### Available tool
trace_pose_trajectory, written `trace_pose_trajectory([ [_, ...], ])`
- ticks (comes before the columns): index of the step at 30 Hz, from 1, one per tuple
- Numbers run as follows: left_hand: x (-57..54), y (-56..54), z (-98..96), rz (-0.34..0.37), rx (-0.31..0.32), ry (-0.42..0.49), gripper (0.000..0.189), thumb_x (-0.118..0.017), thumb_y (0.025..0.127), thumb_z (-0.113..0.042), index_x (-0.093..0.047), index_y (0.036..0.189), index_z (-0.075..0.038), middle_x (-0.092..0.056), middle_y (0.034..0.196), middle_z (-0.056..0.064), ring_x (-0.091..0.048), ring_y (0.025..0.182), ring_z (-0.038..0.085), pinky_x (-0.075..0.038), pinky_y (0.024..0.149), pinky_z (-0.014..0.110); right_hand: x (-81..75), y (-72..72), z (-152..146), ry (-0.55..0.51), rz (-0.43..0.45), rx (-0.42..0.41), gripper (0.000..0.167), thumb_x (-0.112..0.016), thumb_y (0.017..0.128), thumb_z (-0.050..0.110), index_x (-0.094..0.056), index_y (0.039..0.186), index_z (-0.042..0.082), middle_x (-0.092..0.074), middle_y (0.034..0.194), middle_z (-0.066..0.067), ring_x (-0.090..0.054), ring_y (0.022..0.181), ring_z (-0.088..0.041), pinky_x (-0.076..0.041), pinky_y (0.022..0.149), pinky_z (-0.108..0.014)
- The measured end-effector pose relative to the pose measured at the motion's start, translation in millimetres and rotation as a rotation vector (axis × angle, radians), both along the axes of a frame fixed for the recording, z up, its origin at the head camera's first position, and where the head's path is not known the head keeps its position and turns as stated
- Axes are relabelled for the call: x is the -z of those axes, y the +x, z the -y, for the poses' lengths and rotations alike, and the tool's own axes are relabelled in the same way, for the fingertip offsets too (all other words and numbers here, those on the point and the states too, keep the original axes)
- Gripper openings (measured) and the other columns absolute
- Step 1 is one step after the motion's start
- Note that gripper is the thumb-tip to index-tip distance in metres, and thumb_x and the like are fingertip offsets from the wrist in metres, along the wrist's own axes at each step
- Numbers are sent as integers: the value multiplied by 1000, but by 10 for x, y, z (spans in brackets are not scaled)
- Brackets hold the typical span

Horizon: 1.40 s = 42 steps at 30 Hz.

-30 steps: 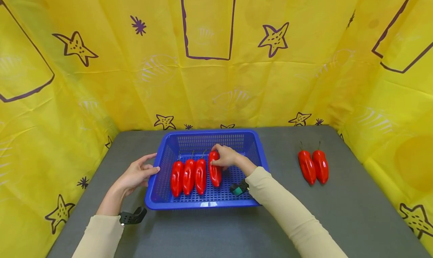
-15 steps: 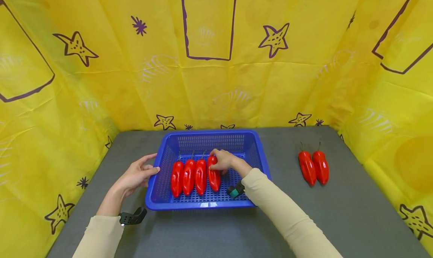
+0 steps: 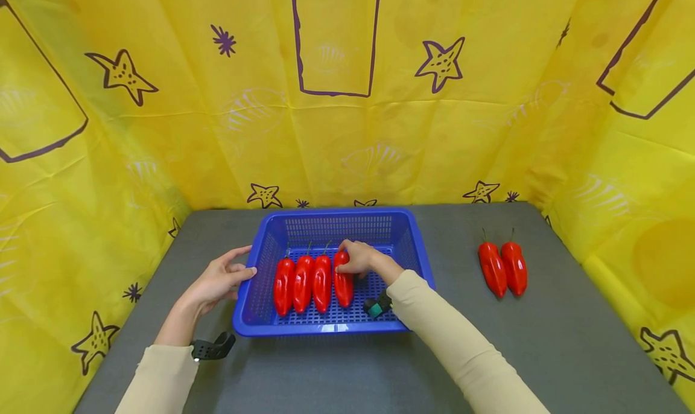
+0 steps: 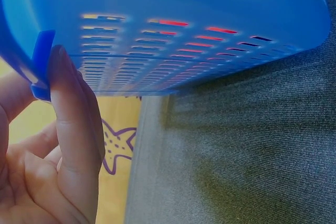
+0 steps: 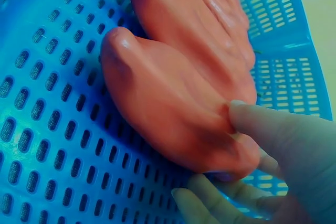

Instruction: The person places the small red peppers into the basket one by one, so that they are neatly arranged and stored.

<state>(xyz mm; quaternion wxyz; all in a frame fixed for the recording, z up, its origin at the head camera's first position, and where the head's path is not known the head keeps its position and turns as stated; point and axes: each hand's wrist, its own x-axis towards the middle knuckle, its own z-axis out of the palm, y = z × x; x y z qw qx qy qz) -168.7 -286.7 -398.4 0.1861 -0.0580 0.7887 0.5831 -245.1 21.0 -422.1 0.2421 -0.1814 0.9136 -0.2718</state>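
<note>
A blue plastic basket (image 3: 336, 328) stands on the grey table, with several red chili peppers lying side by side in its left half. My right hand (image 3: 365, 260) reaches inside and grips the upper end of the rightmost pepper (image 3: 344, 288), thumb on its left side. In the right wrist view that pepper (image 5: 163, 98) lies on the slotted floor close beside the others, its stem end between thumb and fingers. My left hand (image 3: 217, 281) holds the basket's left rim; in the left wrist view, thumb and fingers (image 4: 73, 124) pinch the rim from both sides.
Two more red peppers (image 3: 504, 269) lie together on the table (image 3: 461, 341) to the right of the basket. Yellow patterned cloth (image 3: 336, 148) encloses the table at the back and both sides.
Over the first half second, my right hand shifted slightly toward me with the pepper, which now lies lower in the basket. Since then little has moved. The left hand stays on the rim.
</note>
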Motion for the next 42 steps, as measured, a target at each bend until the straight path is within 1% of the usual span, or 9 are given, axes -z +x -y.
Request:
trace_pose_trajectory([
  [3, -9, -1, 6, -5, 10, -1, 75, -63, 88, -24, -18, 146, -14, -64, 100, 16, -67, 82, 28, -55, 70, 47, 11, -6, 9, -20, 26, 4, 50, -65, 85, 25, -44, 127, 7, -53, 114, -14, -59, 85, -21, -56, 56, -31],
  [7, -21, 1, 3, -10, 12, -5, 73, -61, 89, -23, -17, 147, -13, -64, 101, 16, -67, 81, 28, -55, 70, 47, 18, -7, 27, -35, 51, 7, 47, -65, 86, 23, -45, 126, 7, -53, 113, -14, -60, 82, -19, -57, 56, -32],
  [14, -19, 3, 2, -1, -2, -11, 73, -61, 89, -22, -17, 147, -14, -64, 101, 16, -67, 81, 29, -55, 70, 47, 33, -8, 44, -56, 73, 21, 46, -67, 84, 23, -47, 123, 8, -50, 110, -13, -60, 70, -19, -56, 54, -32],
  [23, -33, 12, -4, -5, 4, -3, 73, -61, 89, -22, -17, 147, -13, -64, 101, 16, -67, 81, 28, -55, 69, 47, 2, -12, 5, -60, 94, 10, 49, -62, 87, 21, -43, 130, 7, -56, 93, -10, -62, 73, -22, -57, 58, -34],
  [25, -40, 13, -10, -5, 4, -5, 73, -61, 89, -22, -17, 147, -13, -64, 101, 16, -67, 81, 28, -55, 70, 47, -19, -12, -7, -56, 85, 7, 48, -61, 88, 21, -43, 130, 6, -57, 97, -10, -62, 73, -22, -57, 58, -34],
  [30, -50, 17, -17, -7, 5, -4, 73, -61, 89, -22, -17, 147, -13, -64, 101, 17, -67, 81, 29, -55, 70, 47, -83, -20, -46, -35, 29, 0, 46, -61, 88, 21, -44, 129, 6, -56, 112, -15, -64, 73, -24, -57, 57, -35],
  [35, -53, 18, -20, -11, 5, 2, 74, -62, 88, -23, -18, 147, -13, -64, 103, 18, -67, 82, 29, -55, 69, 47, -188, -30, -110, -1, -41, -42, 47, -60, 89, 23, -46, 129, 5, -55, 120, -19, -66, 71, -27, -56, 57, -32],
  [38, -49, 18, -19, -12, 5, 0, 74, -62, 88, -23, -18, 147, -13, -64, 103, 18, -67, 82, 29, -55, 69, 47, -250, -22, -146, 24, -122, -82, 44, -60, 88, 24, -49, 127, 5, -59, 119, -18, -66, 81, -25, -55, 67, -31],
  [42, -42, 15, -18, -11, 4, -1, 73, -61, 89, -23, -17, 147, -13, -64, 102, 17, -67, 82, 29, -55, 70, 47, -327, -10, -198, 4, -212, -116, 41, -60, 88, 24, -52, 122, 4, -62, 114, -16, -61, 100, -27, -50, 86, -37],
])
